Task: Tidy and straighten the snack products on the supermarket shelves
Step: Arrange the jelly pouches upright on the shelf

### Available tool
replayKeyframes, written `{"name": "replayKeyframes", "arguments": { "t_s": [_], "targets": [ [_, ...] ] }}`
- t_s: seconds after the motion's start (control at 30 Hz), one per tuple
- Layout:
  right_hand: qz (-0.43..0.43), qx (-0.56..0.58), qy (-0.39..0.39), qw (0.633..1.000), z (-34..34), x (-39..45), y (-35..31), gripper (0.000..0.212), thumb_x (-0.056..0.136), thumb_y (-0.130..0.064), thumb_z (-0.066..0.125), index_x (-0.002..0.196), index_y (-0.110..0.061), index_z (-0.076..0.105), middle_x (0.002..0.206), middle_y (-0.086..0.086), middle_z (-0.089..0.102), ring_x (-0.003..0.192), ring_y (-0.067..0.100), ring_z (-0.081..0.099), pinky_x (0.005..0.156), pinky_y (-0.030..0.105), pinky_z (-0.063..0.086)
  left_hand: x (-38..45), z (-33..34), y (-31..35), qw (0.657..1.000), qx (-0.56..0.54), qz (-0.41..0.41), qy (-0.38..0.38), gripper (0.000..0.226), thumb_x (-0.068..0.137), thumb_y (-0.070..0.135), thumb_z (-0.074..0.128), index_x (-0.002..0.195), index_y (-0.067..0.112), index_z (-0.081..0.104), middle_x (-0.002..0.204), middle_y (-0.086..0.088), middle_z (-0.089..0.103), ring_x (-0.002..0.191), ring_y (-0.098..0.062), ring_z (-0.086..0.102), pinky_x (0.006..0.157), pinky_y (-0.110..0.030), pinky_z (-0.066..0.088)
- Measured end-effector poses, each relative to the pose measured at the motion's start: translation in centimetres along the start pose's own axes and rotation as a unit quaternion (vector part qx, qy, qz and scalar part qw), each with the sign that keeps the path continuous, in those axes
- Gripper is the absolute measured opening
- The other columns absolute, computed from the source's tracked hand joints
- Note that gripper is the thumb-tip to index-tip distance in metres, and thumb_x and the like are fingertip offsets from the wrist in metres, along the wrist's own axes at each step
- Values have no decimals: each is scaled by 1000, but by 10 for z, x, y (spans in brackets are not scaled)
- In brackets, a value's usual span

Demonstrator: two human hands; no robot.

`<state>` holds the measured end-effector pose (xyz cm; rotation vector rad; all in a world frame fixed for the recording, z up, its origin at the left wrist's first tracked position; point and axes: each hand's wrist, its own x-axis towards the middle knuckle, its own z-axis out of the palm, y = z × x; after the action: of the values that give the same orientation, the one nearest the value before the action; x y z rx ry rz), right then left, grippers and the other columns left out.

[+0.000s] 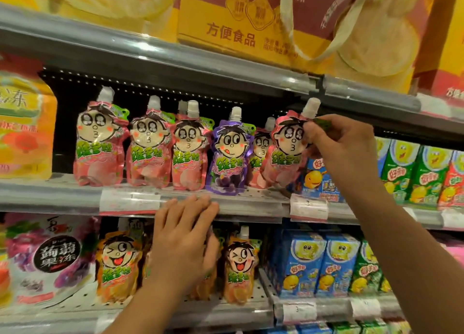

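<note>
Pouches of spouted jelly drink stand in a row along the front edge of the middle shelf. Four pink pouches and one purple pouch stand upright there; a smaller-looking pink one sits behind, between the purple pouch and the rightmost pink pouch.

Right hand: fingers curled, pinching the upper right corner of the rightmost pink pouch just below its white cap. That pouch tilts, top leaning right, base near the shelf's front edge, touching the blue carton beside it.

Left hand: fingers straight and together, palm toward the shelving, fingertips at the front rail of the middle shelf beneath the purple pouch. Motion blur prevents confirming contact with the rail. It holds nothing and partly covers the orange pouches on the lower shelf.

Green, blue and red drink cartons fill the right end of the middle shelf. Blue and green cartons occupy the right end of the lower shelf. Large yellow and red boxes sit on the top shelf.
</note>
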<state>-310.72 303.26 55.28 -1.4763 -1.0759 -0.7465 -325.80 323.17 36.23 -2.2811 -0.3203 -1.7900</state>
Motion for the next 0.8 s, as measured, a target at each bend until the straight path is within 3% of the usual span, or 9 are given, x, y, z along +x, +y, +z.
{"name": "replayKeyframes", "arguments": {
  "t_s": [0.17,0.27,0.47,0.7,0.8],
  "targets": [
    [10,-23,-37,999,17,7,6,18,98,-26,66,90,-13,76,74,-2,75,65,11,73,65,32,63,0,0,0,1000,9,12,5,45,81,28,60,121,11,73,125,-9,67,118,-31,53,106,-53,39],
    [58,2,-78,995,25,9,10,19,99,-26,65,91,-12,75,75,4,75,65,18,74,67,39,64,-1,-3,0,1000,6,10,-1,46,82,28,59,123,11,72,128,-9,66,121,-31,53,110,-53,37],
    [105,3,-112,988,34,16,7,4,98,-21,66,98,-18,69,81,6,75,64,20,74,67,44,65,-2,-5,5,1000,-6,-12,-27,48,82,28,59,125,11,70,131,-8,64,124,-32,55,114,-54,35],
    [64,3,-88,994,29,13,-12,28,95,-23,68,121,-23,58,120,-5,66,68,19,76,74,47,63,-3,-6,5,999,-4,-15,-48,51,82,29,59,130,12,68,134,-7,63,127,-32,55,116,-55,33],
    [-15,-56,-64,996,31,7,-24,31,95,-28,66,125,-27,57,120,-18,62,69,12,74,76,47,61,-4,-6,6,998,-6,-18,-51,52,82,29,59,130,12,67,135,-7,62,128,-32,54,116,-55,32]
  ]
}}
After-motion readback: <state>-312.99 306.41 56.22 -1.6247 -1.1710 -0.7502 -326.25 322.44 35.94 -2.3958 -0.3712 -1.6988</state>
